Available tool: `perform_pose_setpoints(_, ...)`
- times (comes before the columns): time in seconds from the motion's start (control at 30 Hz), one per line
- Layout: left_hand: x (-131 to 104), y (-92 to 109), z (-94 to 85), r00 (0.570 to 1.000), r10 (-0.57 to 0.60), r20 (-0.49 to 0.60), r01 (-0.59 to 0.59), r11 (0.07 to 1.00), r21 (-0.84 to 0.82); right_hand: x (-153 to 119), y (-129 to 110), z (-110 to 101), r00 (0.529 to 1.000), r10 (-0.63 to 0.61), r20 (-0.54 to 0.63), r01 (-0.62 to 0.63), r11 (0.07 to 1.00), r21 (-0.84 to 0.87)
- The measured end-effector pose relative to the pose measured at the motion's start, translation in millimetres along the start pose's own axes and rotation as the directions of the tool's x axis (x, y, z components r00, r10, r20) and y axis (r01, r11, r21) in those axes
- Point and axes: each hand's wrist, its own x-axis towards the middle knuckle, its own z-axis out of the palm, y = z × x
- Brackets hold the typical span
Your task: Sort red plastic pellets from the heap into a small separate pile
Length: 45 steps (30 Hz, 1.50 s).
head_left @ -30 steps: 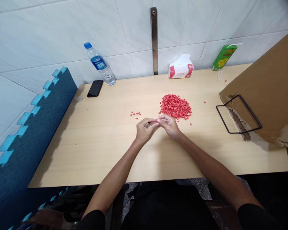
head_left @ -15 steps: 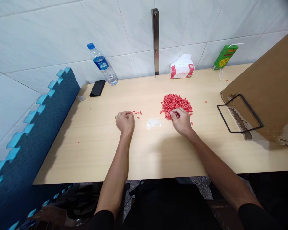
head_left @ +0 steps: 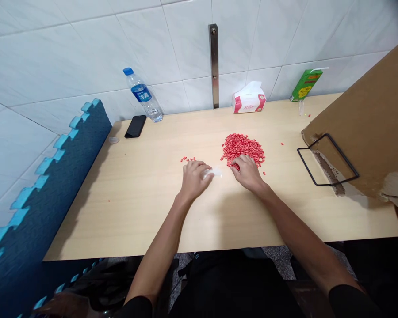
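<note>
A heap of small red pellet-like pieces [head_left: 241, 145] lies on the table. My right hand [head_left: 248, 173] rests at the heap's front edge, thumb and forefinger a little apart, with red pieces showing between them. Left of it is a small patch of clear, shiny bits [head_left: 215, 172], too fine to name. My left hand [head_left: 194, 177] reaches to this patch from the left, its thumb and forefinger parted at the bits. Just beyond my left hand lie several loose red pieces [head_left: 185, 158], partly hidden by the fingers.
Along the back stand a water bottle [head_left: 143, 95], a tissue pack [head_left: 249, 100] and a green drink carton [head_left: 305, 85]. A black phone [head_left: 135, 126] lies at the back left. To the right is a cardboard box [head_left: 361, 128] with a black wire frame [head_left: 346, 154]. Blue foam matting [head_left: 63, 185] borders the left.
My left hand has moved right, from beside the loose red pieces to the clear bits, and its pinch has loosened. The right hand stays at the heap, its fingers now further apart.
</note>
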Motion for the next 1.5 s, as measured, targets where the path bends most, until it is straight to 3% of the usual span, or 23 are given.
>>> perform_pose_setpoints(0.17, -5.3, 14.4, 10.9, 0.984, 0.148, 0.1, -0.151, 0.988, 0.024, -1.3, -2.8, -0.1, 0.998, -0.056, 0.011, 0.056, 0.997, -0.048)
perform_pose_setpoints(0.47, -1.4, 18.6, 17.4, 0.976, 0.18, 0.126, -0.184, 0.983, 0.022, 0.1, -4.3, 2.6, 0.996, -0.085, 0.036, 0.088, 0.991, -0.102)
perform_pose_setpoints(0.67, 0.9, 24.0, 19.3, 0.978, 0.156, 0.136, -0.158, 0.987, 0.003, 0.5, -8.6, 0.5, 0.996, -0.087, 0.024, 0.088, 0.992, -0.085)
perform_pose_setpoints(1.0, -0.8, 21.9, 25.0, 0.979, 0.161, 0.124, -0.164, 0.986, 0.02, -2.1, -17.7, -6.3, 0.971, -0.122, -0.204, 0.139, 0.988, 0.07)
perform_pose_setpoints(1.27, -2.7, 18.6, 30.7, 0.987, 0.114, 0.117, -0.12, 0.992, 0.044, -4.9, -14.9, 4.1, 0.982, -0.079, -0.174, 0.106, 0.983, 0.152)
perform_pose_setpoints(1.4, -3.3, 18.2, 29.8, 0.993, 0.094, 0.076, -0.09, 0.994, -0.06, -6.5, -18.5, 4.5, 0.979, -0.075, -0.189, 0.115, 0.971, 0.211)
perform_pose_setpoints(1.5, -3.6, 18.3, 26.7, 0.999, 0.04, 0.027, -0.034, 0.981, -0.19, -7.8, -23.1, 5.1, 0.984, -0.028, -0.176, 0.089, 0.934, 0.346)
